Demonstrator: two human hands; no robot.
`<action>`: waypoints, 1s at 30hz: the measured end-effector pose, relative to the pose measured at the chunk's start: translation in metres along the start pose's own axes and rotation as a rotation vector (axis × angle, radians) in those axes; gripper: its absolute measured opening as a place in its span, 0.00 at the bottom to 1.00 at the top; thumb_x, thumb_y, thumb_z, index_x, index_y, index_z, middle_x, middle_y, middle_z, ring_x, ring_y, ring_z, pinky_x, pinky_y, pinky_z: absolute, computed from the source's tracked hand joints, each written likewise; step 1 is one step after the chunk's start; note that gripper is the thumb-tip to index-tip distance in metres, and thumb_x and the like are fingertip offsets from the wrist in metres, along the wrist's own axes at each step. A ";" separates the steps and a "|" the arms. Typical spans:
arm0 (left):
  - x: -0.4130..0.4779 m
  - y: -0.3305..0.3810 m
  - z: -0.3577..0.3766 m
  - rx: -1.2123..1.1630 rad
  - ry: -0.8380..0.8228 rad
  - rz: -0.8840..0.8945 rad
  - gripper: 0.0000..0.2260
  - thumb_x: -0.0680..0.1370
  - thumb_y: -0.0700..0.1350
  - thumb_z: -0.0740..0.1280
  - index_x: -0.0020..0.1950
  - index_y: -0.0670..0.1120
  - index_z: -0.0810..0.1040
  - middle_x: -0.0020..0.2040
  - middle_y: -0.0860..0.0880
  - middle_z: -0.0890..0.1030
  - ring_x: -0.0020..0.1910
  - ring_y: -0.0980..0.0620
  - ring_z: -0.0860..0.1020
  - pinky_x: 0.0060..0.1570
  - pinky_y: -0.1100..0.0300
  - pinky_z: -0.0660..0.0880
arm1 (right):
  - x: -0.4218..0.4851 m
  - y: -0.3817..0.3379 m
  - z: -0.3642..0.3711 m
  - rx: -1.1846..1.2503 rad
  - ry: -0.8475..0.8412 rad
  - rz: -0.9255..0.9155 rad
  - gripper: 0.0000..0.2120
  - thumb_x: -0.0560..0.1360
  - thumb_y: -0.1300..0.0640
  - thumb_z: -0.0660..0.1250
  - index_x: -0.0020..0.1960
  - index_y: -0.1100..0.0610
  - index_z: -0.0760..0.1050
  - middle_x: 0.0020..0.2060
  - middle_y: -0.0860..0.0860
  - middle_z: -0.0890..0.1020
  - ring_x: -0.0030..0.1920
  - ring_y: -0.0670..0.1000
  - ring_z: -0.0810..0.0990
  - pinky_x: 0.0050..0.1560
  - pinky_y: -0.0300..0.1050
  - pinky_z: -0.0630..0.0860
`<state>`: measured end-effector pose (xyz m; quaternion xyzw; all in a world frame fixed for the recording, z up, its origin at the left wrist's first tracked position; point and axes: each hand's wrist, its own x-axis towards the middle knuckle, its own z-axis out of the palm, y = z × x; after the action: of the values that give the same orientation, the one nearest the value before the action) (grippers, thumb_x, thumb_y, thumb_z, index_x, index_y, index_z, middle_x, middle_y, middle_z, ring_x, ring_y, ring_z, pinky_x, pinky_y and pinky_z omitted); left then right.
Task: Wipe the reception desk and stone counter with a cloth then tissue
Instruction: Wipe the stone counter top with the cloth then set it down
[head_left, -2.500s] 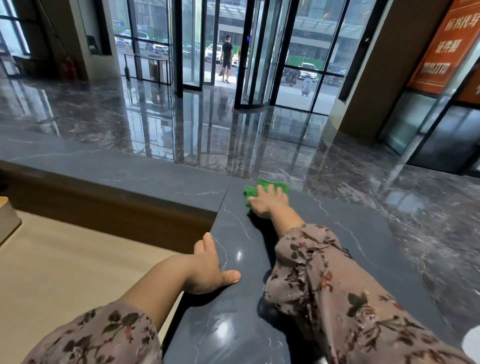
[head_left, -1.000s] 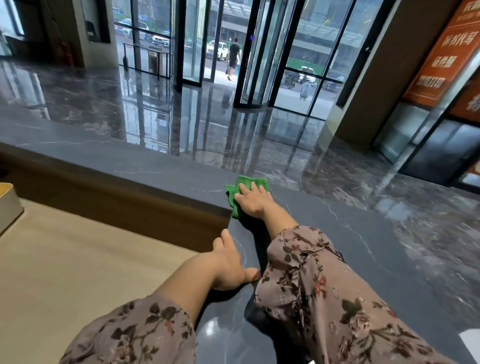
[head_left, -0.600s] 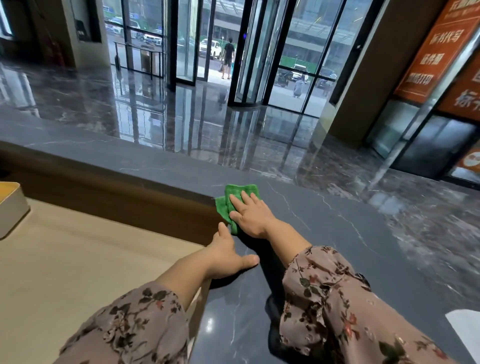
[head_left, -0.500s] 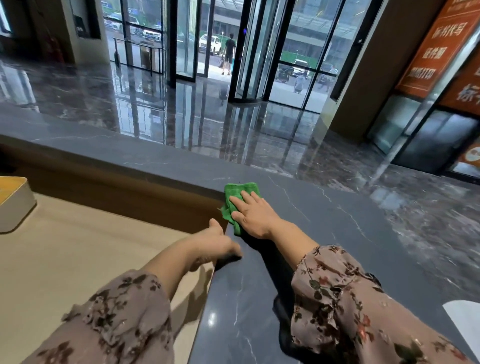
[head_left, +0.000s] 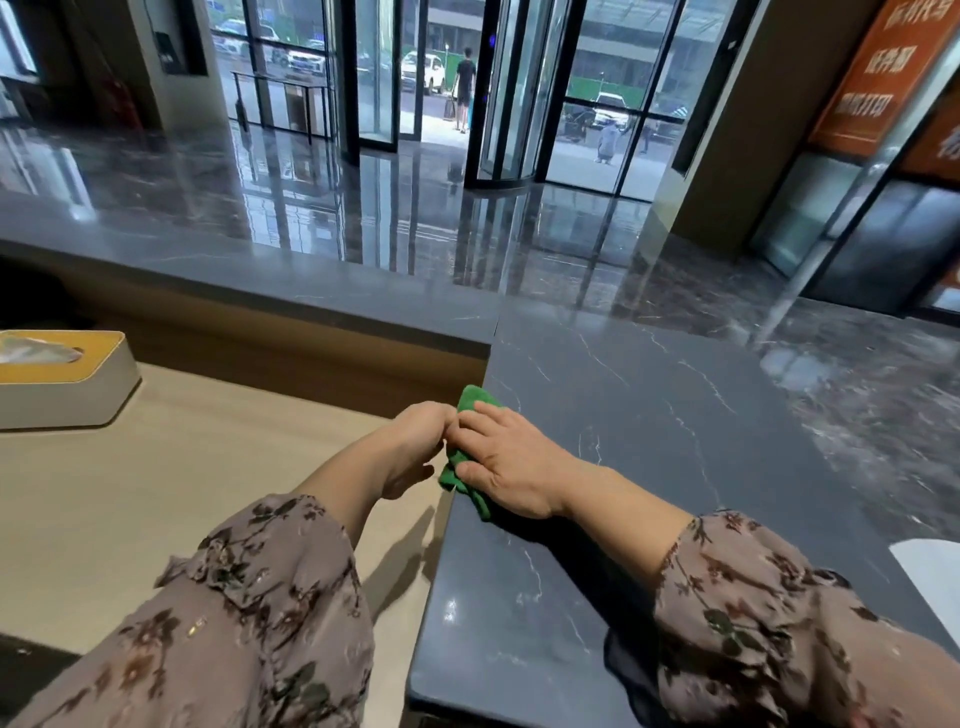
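Note:
The green cloth (head_left: 474, 400) lies bunched on the left edge of the dark stone counter (head_left: 675, 415), partly hanging over it. My right hand (head_left: 511, 462) lies on top of the cloth, fingers and thumb pressing it down. My left hand (head_left: 415, 447) hovers over the beige reception desk (head_left: 156, 493) just beside the counter's edge. Its curled fingers reach the cloth, and the fingertips are hidden, so a grip is unclear. A tissue box (head_left: 67, 384) with a tissue sticking out sits at the desk's far left.
A dark stone ledge (head_left: 260, 280) runs along the desk's far side and joins the counter at a corner. A white sheet (head_left: 930, 571) lies at the counter's right edge. Beyond is a glossy lobby floor with glass doors.
My right hand has dragged the cloth from the counter's far corner toward me, to its left edge. My left hand has left the counter edge and come up against the cloth.

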<state>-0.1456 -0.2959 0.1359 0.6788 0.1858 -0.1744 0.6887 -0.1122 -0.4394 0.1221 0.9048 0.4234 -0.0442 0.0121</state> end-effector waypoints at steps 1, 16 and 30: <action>-0.002 0.001 0.002 -0.022 -0.008 0.014 0.05 0.56 0.41 0.59 0.30 0.48 0.68 0.32 0.49 0.64 0.34 0.50 0.61 0.43 0.54 0.63 | -0.004 -0.003 0.000 0.016 0.005 -0.020 0.22 0.81 0.47 0.51 0.70 0.57 0.66 0.73 0.53 0.64 0.74 0.56 0.54 0.75 0.52 0.50; 0.026 -0.033 -0.029 -0.057 0.071 0.043 0.20 0.78 0.66 0.52 0.45 0.51 0.71 0.45 0.52 0.71 0.42 0.55 0.69 0.46 0.58 0.67 | 0.056 0.030 -0.022 -0.040 -0.099 0.289 0.21 0.83 0.50 0.49 0.73 0.56 0.64 0.72 0.55 0.64 0.73 0.56 0.58 0.73 0.49 0.54; -0.035 -0.043 -0.030 -0.073 0.178 0.096 0.30 0.78 0.68 0.49 0.60 0.46 0.74 0.48 0.49 0.75 0.48 0.52 0.72 0.58 0.53 0.68 | -0.009 -0.062 -0.006 -0.082 -0.045 0.097 0.21 0.79 0.45 0.52 0.56 0.58 0.76 0.54 0.56 0.77 0.60 0.56 0.71 0.64 0.48 0.64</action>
<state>-0.1980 -0.2672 0.1160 0.6744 0.2200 -0.0733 0.7010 -0.1649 -0.4067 0.1303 0.9217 0.3803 -0.0465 0.0610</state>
